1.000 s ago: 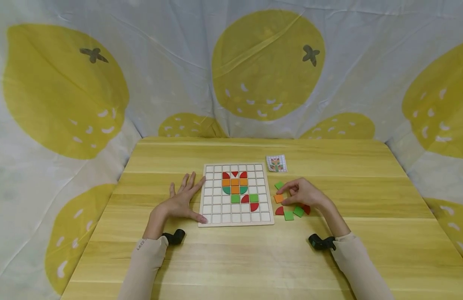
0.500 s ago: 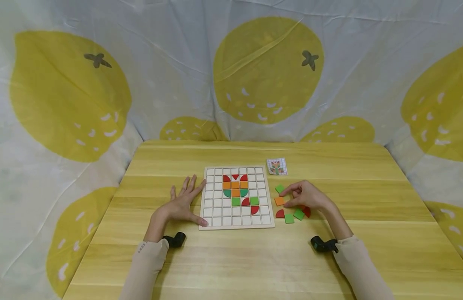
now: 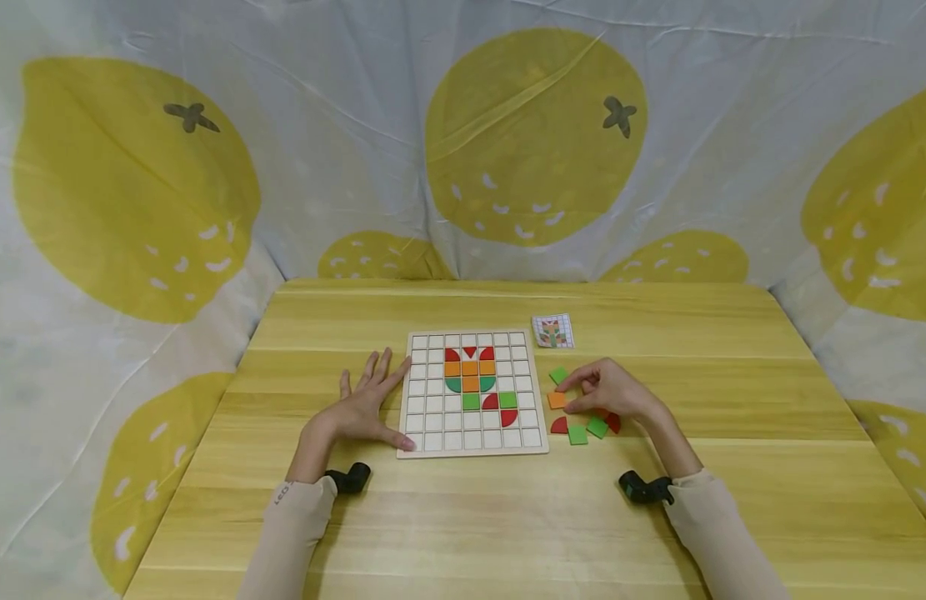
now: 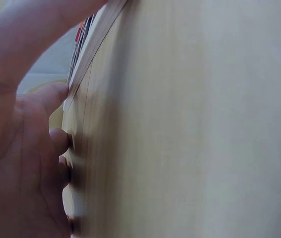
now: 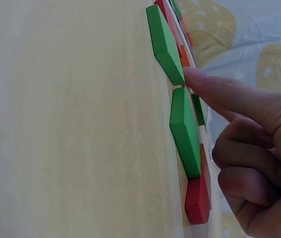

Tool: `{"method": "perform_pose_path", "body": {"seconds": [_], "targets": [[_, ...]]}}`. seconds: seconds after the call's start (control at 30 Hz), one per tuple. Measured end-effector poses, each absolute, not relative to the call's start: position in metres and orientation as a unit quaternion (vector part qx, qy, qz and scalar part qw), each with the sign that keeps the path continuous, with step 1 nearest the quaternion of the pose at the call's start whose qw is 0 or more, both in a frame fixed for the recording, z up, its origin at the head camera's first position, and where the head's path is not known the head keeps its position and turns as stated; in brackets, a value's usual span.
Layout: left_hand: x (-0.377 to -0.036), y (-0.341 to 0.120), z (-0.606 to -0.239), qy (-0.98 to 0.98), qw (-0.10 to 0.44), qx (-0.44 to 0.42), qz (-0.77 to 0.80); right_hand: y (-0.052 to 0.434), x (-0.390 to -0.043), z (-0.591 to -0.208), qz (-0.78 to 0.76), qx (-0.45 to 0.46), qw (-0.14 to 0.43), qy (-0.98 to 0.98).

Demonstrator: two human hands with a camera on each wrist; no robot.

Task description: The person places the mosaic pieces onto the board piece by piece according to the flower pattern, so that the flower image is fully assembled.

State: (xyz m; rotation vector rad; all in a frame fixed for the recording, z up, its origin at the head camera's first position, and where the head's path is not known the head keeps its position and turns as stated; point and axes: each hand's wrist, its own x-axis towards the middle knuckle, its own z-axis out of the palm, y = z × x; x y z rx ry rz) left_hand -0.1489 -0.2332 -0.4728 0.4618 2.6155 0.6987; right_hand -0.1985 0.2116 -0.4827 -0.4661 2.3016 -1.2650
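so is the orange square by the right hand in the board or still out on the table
Out. The orange square lies on the table right of the board, at the right hand's fingertips.

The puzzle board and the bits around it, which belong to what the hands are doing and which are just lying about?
In use:
grid board, left hand resting against it
loose tiles
orange tile at the right hand
pattern card

Lying about:
lemon-print cloth
table
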Motion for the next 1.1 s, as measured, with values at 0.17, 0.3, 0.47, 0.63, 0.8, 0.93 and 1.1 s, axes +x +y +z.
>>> {"method": "perform_pose_path", "body": {"seconds": [0.17, 0.3, 0.47, 0.63, 0.8, 0.93, 1.1], "targets": [[-0.148, -0.234, -0.472, 0.935, 0.195, 0.163, 0.246, 0.208, -0.198, -0.481, -0.466, -0.164, 0.218, 0.842], [-0.148, -0.233, -0.472, 0.934, 0.194, 0.165, 0.25, 0.196, -0.195, -0.477, -0.482, -0.168, 0.22, 0.831], [-0.149, -0.233, -0.471, 0.934, 0.194, 0.167, 0.251, 0.17, -0.189, -0.474, -0.487, -0.183, 0.228, 0.823], [-0.148, -0.233, -0.472, 0.934, 0.195, 0.165, 0.25, 0.14, -0.182, -0.475, -0.478, -0.214, 0.238, 0.818], [-0.147, -0.233, -0.471, 0.935, 0.193, 0.165, 0.249, 0.122, -0.176, -0.477, -0.468, -0.237, 0.233, 0.819], [-0.148, -0.233, -0.47, 0.934, 0.193, 0.164, 0.253, 0.117, -0.173, -0.475, -0.467, -0.23, 0.237, 0.82], [-0.148, -0.233, -0.47, 0.934, 0.194, 0.162, 0.253, 0.116, -0.172, -0.474, -0.48, -0.221, 0.244, 0.813]]}}
